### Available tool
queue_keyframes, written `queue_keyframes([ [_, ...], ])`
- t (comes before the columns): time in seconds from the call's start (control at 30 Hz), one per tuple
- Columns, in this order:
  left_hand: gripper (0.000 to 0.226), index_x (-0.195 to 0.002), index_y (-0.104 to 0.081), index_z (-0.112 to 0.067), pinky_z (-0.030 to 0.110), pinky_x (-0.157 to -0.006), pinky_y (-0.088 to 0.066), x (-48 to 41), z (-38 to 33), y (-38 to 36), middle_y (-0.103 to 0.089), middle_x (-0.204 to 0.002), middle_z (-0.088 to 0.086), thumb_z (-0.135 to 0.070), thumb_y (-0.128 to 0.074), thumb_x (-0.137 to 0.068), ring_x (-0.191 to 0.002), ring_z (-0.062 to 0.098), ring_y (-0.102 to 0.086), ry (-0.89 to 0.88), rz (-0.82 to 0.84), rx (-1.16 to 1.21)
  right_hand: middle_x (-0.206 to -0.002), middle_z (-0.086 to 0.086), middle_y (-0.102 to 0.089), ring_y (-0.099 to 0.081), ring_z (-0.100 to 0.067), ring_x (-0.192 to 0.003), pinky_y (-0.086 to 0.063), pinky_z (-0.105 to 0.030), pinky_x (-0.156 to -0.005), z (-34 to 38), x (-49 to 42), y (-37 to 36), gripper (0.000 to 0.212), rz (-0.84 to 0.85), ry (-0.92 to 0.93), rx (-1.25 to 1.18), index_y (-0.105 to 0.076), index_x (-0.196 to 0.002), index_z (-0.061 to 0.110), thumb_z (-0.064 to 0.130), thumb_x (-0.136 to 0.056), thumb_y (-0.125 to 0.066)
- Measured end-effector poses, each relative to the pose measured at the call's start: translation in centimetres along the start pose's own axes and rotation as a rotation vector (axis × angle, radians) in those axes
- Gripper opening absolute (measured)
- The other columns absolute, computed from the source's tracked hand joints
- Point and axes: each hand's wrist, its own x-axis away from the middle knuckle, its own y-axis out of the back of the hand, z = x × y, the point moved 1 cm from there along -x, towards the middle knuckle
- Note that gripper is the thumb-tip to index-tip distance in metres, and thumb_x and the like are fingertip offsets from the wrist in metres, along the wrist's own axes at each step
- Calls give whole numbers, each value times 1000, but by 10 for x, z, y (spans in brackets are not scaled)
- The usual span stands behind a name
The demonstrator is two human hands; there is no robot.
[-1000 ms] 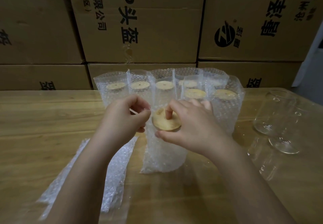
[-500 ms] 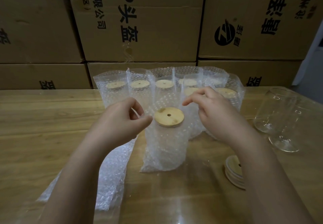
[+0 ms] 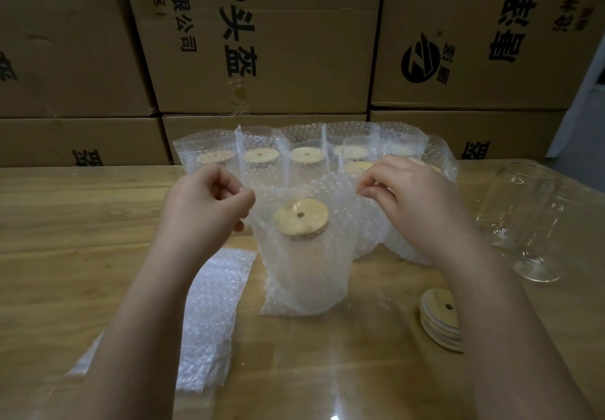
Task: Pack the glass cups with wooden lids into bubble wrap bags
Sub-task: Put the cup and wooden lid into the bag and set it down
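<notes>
Left hand (image 3: 209, 203): fingers (image 3: 244, 195) curled, pinching the left edge of the bag mouth so that the opening stayed spread
Right hand (image 3: 409, 200): fingers (image 3: 370, 187) pinched the right edge of the same mouth, drawing it away from the left
Bubble wrap bag (image 3: 304, 282): stood upright on the surface (image 3: 65, 239), centre; held taut, apparently to lift the wrap above the lid
Glass cup (image 3: 302, 255): upright inside that bag, seen dimly through the wrap
Wooden lid (image 3: 301, 218): seated on the cup, below the bag mouth
Packed cups (image 3: 258, 157): a row just behind, before the cardboard boxes (image 3: 262, 42), clear of the working space
Supplies: flat bags (image 3: 209, 314) near left, spare lids (image 3: 440, 318) stacked near right, bare glasses (image 3: 523, 210) far right, all within reach
Step judged: bagging of this cup nearly complete
</notes>
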Motion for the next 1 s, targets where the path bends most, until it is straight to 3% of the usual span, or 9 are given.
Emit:
queue_keyframes([
  [0.17,12,-79,-59,-15,20,-47,-45,-1,2,-4,-61,-66,4,-6,-63,-85,-46,1,-57,-13,-14,69,-89,16,-58,-54,-12,-92,-40,-28,-80,-2,0,4,14,6,2,-24,-65,-87,25,19,-94,-55],
  [0.3,10,-84,-57,-18,27,-54,-47,-1,3,-6,-61,-70,4,-12,-64,-88,-48,1,-58,-55,-4,53,-91,18,-58,-55,-6,-92,-48,-34,-83,-7,2,10,12,92,-18,-120,-66,-90,25,23,-93,-55],
  [0.4,11,-83,-55,-17,28,-54,-46,-1,2,-8,-61,-71,5,-13,-65,-87,-49,4,-59,-81,7,29,-99,17,-58,-52,-5,-99,-47,-32,-87,0,4,13,15,74,-19,-211,-65,-92,26,31,-91,-52],
  [0.5,15,-80,-53,-17,26,-53,-45,0,0,-8,-60,-69,2,-14,-65,-87,-49,4,-59,-124,18,-10,-99,16,-58,-53,-6,-97,-47,-33,-85,10,2,11,14,90,13,-206,-66,-95,25,26,-93,-52],
  [0.6,18,-79,-49,-29,32,-54,-50,5,-5,-4,-60,-70,-4,-22,-62,-88,-52,6,-60,-254,91,-78,-104,15,-54,-50,-6,-101,-46,-32,-86,12,2,5,19,146,-10,-157,-66,-97,26,35,-94,-49],
  [0.7,11,-83,-47,-37,44,-60,-54,11,-11,1,-57,-75,-11,-29,-51,-89,-61,8,-60,-465,178,-303,-108,15,-51,-46,-6,-108,-43,-30,-89,13,2,5,33,95,-53,-230,-68,-94,26,49,-88,-44],
  [0.8,20,-96,-55,-45,41,-63,-53,14,-17,5,-49,-98,-19,-30,-42,-92,-71,3,-57,-542,239,-445,-109,19,-50,-51,0,-97,-47,-29,-82,10,3,4,27,166,-60,-265,-68,-95,29,39,-92,-43],
  [0.9,21,-91,-54,-55,32,-71,-54,13,-15,9,-38,-112,-32,-46,-39,-79,-91,-11,-53,-478,400,-490,-113,20,-47,-52,2,-77,-46,-28,-68,0,5,4,29,269,-72,-191,-64,-99,35,17,-96,-42],
  [1.0,29,-91,-56,-54,29,-75,-55,13,-12,8,-40,-117,-32,-74,-41,-76,-93,-14,-52,-465,485,-567,-114,16,-47,-58,-10,-90,-50,-40,-81,-5,5,5,21,286,-94,-132,-62,-103,34,22,-97,-47],
])
